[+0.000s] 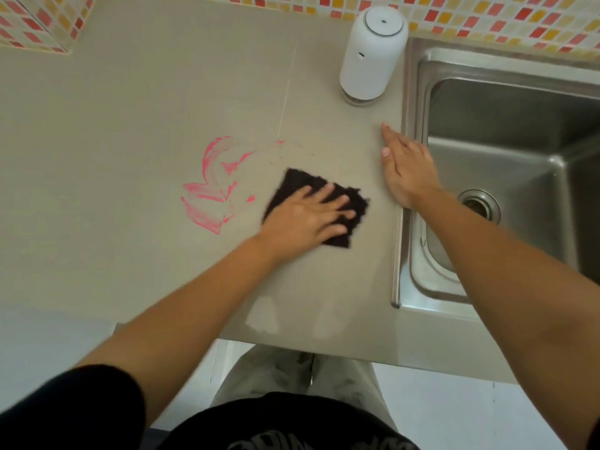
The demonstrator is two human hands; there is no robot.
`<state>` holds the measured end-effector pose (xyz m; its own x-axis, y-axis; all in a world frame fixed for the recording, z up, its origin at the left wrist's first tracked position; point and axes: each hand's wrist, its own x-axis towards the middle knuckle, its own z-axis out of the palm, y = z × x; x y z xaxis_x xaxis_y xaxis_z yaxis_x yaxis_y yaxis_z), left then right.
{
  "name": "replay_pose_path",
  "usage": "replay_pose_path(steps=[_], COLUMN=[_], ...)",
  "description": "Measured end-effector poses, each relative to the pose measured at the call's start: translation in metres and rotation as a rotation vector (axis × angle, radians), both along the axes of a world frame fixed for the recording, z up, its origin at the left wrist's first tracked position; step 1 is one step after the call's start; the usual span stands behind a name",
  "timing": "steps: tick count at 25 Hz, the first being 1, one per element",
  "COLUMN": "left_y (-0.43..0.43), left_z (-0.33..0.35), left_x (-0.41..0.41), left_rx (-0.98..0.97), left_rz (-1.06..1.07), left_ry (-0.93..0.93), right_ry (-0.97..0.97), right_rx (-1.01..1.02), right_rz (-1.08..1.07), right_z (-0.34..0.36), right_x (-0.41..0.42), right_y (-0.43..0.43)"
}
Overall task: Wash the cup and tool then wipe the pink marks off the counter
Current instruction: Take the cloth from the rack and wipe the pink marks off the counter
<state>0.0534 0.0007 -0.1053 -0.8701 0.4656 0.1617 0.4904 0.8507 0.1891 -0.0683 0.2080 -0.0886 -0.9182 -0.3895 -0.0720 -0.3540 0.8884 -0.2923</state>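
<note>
Table (130,131): beige, matte surface; runs left from the sink and carries everything below.
Sink (506,115): steel basin set into the table's right end; taken as the landmark.
Wall tiles (487,17): small red, orange and cream squares behind the sink and along the table's far edge.
Cloth (298,183): dark, ragged-edged, lying flat on the table left of the sink, near its rim but apart from it.
Dispenser (373,56): white, upright cylinder, just beside the sink's far left corner.
Pink marks (211,193): smeared streaks on the table, left of the sink, beyond the cloth; one small dot sits just beside the cloth's left edge.
Left hand (302,219): palm down on the cloth, fingers straight and spread, pressing it to the table; nothing gripped.
Right hand (407,172): flat on the table against the sink's left rim, fingers straight and together, pointing away from the person; holds nothing.
Wet patches (263,315): pale sheen on the table near its front edge, left of the sink's near corner.
Drain (483,207): round strainer in the sink floor, partly hidden by the right forearm.
</note>
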Motion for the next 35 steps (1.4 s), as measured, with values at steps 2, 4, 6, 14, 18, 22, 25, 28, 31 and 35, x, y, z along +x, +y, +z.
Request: replay_pose_path(steps=[2, 4, 6, 14, 18, 22, 25, 28, 31, 35], left_y=[0.033, 0.009, -0.053, -0.177, -0.077, -0.065, -0.130, -0.137, -0.078, -0.051], left_z=[-0.003, 0.005, 0.011, 0.016, 0.022, 0.017, 0.016, 0.017, 0.016, 0.015], left_x=[0.042, 0.100, 0.127, 0.003, -0.047, 0.054, 0.068, -0.014, -0.087, -0.016], left_rx=[0.032, -0.035, -0.024, 0.056, 0.040, -0.043, -0.094, -0.048, -0.028, -0.107], left_rz=[-0.143, -0.249, -0.230, 0.685, 0.528, 0.089, 0.245, 0.622, 0.624, 0.190], left_ry=[0.006, -0.079, -0.107, -0.163, -0.254, -0.200, -0.177, -0.241, -0.292, -0.261], right_ry=[-0.010, -0.043, -0.073, -0.045, -0.045, -0.063, -0.063, -0.064, -0.060, -0.077], right_rx=[-0.005, 0.006, 0.056, 0.160, 0.134, 0.073, 0.034, 0.003, -0.038, -0.063], right_rz=[-0.001, 0.011, 0.031, -0.040, -0.043, -0.077, -0.081, -0.101, -0.117, -0.123], right_z=[0.000, 0.000, -0.001, -0.009, -0.008, -0.005, -0.007, -0.007, -0.007, -0.006], right_x=[-0.001, 0.000, 0.003, 0.016, 0.016, 0.018, 0.018, 0.016, 0.019, 0.018], right_y=[-0.001, -0.002, -0.005, -0.012, -0.014, -0.012, -0.013, -0.012, -0.012, -0.012])
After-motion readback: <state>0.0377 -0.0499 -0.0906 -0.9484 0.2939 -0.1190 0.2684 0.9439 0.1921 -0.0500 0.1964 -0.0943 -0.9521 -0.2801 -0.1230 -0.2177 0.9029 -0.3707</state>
